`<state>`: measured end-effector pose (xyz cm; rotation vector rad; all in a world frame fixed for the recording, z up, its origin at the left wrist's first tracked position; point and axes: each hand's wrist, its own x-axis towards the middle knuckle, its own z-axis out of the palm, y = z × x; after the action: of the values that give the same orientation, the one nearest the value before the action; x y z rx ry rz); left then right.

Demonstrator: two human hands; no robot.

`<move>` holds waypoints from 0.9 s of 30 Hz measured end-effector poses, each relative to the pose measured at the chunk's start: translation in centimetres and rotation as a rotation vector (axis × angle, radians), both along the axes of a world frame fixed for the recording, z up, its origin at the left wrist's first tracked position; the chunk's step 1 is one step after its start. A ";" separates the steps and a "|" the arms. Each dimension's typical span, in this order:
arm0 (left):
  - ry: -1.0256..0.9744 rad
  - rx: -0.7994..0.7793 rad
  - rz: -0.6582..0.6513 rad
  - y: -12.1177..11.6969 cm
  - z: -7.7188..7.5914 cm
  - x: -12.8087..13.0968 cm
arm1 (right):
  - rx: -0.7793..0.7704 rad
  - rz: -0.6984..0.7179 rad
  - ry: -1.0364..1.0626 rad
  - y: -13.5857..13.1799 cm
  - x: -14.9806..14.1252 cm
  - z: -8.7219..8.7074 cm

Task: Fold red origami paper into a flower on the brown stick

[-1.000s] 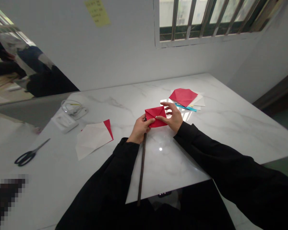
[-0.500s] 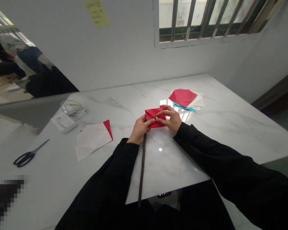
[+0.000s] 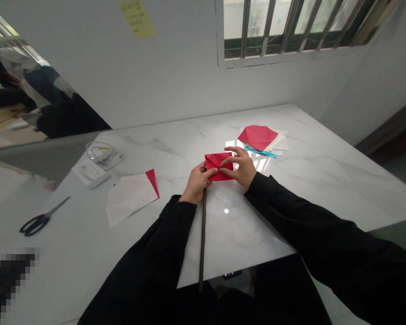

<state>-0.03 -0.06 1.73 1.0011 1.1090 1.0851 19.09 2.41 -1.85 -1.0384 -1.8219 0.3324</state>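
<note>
Over the middle of the table, my left hand (image 3: 196, 183) grips a folded red paper (image 3: 216, 160) by its left side, thumb lying on the front. Its folds converge near the paper's centre. A thin dark brown stick (image 3: 203, 234) runs down from under that hand past the front table edge; its upper end is hidden behind the hand and paper. From the right, my right hand (image 3: 242, 168) pinches the centre of the paper between thumb and forefinger, other fingers raised. What may lie between those fingertips is covered.
Left of my hands lie white and red paper sheets (image 3: 131, 197), scissors (image 3: 37, 223) and a white adapter (image 3: 89, 174) with a coiled cable. A pile of coloured paper (image 3: 258, 137) sits at the back right. A wall with a barred window (image 3: 274, 29) stands behind the table (image 3: 328, 180).
My right fingertips have closed over the paper's centre, covering a small shiny spot seen there before. The stick's lower end has swung slightly right.
</note>
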 end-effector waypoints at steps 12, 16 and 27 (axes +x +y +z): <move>0.016 0.000 0.011 -0.2 0.3 0.2 | -0.151 0.033 0.029 0.3 0.0 0.1; 0.025 0.001 0.005 -0.1 0.2 0.1 | -0.190 0.070 0.089 0.3 0.1 0.3; -0.042 -0.015 0.012 0.3 -0.2 -0.3 | -0.208 -0.313 -0.219 3.2 5.2 0.8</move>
<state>-0.34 0.23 1.50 0.9566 1.0886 1.1017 24.32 5.59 -1.04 -1.5334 -1.8052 0.2272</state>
